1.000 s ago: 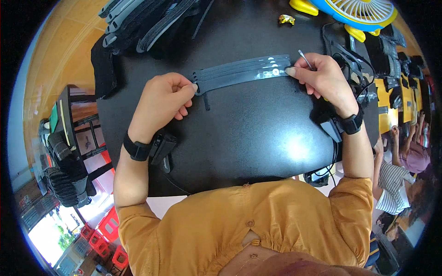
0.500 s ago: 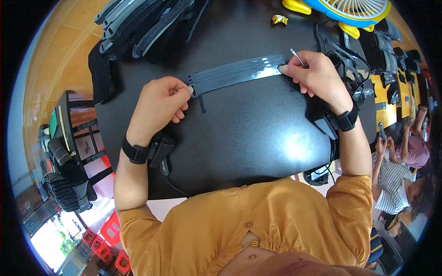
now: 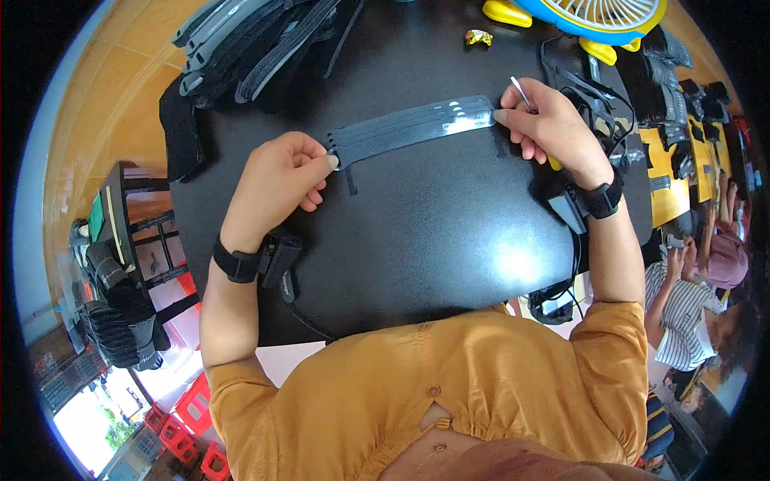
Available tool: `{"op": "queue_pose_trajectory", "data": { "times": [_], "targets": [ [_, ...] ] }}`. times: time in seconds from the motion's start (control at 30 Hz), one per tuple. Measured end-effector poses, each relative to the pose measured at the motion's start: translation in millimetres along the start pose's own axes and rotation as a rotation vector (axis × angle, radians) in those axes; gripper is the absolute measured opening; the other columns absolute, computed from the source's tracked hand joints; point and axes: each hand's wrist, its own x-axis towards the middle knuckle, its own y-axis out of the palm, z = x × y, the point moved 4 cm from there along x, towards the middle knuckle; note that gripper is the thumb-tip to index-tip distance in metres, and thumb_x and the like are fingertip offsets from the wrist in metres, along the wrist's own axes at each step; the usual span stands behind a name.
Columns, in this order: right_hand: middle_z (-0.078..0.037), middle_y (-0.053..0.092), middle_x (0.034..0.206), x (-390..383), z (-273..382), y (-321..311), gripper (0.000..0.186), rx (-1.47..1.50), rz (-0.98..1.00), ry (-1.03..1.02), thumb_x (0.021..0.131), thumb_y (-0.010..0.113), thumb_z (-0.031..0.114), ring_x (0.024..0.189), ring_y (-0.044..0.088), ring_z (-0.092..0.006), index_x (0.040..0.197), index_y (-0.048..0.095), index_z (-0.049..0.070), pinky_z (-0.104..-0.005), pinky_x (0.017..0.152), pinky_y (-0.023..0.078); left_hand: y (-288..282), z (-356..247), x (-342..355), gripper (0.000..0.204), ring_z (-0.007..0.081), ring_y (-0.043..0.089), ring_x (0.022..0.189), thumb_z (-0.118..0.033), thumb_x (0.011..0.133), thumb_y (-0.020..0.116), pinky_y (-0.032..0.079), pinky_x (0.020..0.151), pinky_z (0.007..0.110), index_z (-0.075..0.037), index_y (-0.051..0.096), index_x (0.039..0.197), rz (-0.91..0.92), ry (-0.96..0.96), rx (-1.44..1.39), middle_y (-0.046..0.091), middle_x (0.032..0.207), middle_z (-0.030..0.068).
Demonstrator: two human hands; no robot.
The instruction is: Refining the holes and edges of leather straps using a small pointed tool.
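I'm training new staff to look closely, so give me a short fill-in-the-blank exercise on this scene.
1. The left hand pinches the dark strips at their ____ end.
2. The hand with the thin metal rod is the person's ____ one.
3. The fan stands on feet coloured ____.
4. The gold wrapper lies on the ____ side of the fan in the picture.

Missing words: left; right; yellow; left.

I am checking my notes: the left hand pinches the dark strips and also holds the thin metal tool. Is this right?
Not quite: in the head view, the thin metal tool is in the right hand. The left hand does pinch the dark strips.
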Motion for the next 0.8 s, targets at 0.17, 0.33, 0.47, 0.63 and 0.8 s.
{"op": "queue_pose_trajectory", "data": {
  "times": [0.17, 0.33, 0.47, 0.63, 0.8],
  "targets": [
    [0.0, 0.061, 0.068, -5.2, 4.3, -0.6, 0.02, 0.032, -0.05, -0.021, 0.093, 0.063, 0.018, 0.052, 0.057, -0.0063, 0.107, 0.06, 0.005, -0.0194, 0.044, 0.044, -21.7, -15.9, -24.2, 0.026, 0.0081, 0.061, 0.061, -0.023, 0.093, 0.067, 0.051, 0.054, 0.021, 0.001, 0.062, 0.1, -0.089, 0.089, -0.109, 0.062, 0.074, 0.0034],
    [-0.004, 0.062, 0.072, -6.8, 3.5, 4.0, 0.024, -0.113, -0.098, -0.111, 0.092, 0.064, 0.018, 0.055, 0.058, -0.0094, 0.112, 0.06, 0.005, -0.0236, 0.05, 0.047, -39.1, -13.1, -63.3, 0.023, 0.0075, 0.059, 0.062, -0.024, 0.093, 0.067, 0.047, 0.055, 0.022, -0.002, 0.065, 0.098, -0.186, 0.055, 0.018, 0.061, 0.072, 0.0015],
    [-0.005, 0.062, 0.074, -17.9, 8.3, 2.3, 0.025, -0.134, -0.138, -0.151, 0.092, 0.065, 0.018, 0.058, 0.059, -0.012, 0.112, 0.061, 0.004, -0.0252, 0.052, 0.047, -35.2, 14.3, -89.3, 0.031, 0.008, 0.057, 0.061, -0.03, 0.089, 0.071, 0.045, 0.053, 0.022, -0.002, 0.063, 0.099, -0.386, 0.153, 0.456, 0.061, 0.076, 0.0015],
    [-0.004, 0.063, 0.075, -46.0, 32.9, 5.0, 0.022, -0.143, -0.098, -0.296, 0.096, 0.06, 0.022, 0.057, 0.057, -0.0118, 0.105, 0.065, 0.003, -0.0255, 0.053, 0.046, -16.3, 45.2, -110.7, 0.041, 0.0146, 0.058, 0.061, -0.028, 0.081, 0.078, 0.045, 0.054, 0.025, 0.003, 0.061, 0.102, -0.454, 0.11, 0.588, 0.063, 0.077, 0.0069],
    [-0.002, 0.062, 0.075, -91.0, 51.6, 34.0, 0.031, 0.073, 0.028, -0.302, 0.102, 0.052, 0.032, 0.056, 0.055, -0.0076, 0.108, 0.065, 0.005, -0.0228, 0.052, 0.047, -14.8, 59.5, -126.1, 0.028, 0.0126, 0.061, 0.067, -0.022, 0.09, 0.066, 0.048, 0.059, 0.025, 0.002, 0.063, 0.103, -0.451, -0.037, 0.205, 0.063, 0.077, 0.0056]
  ]
}}
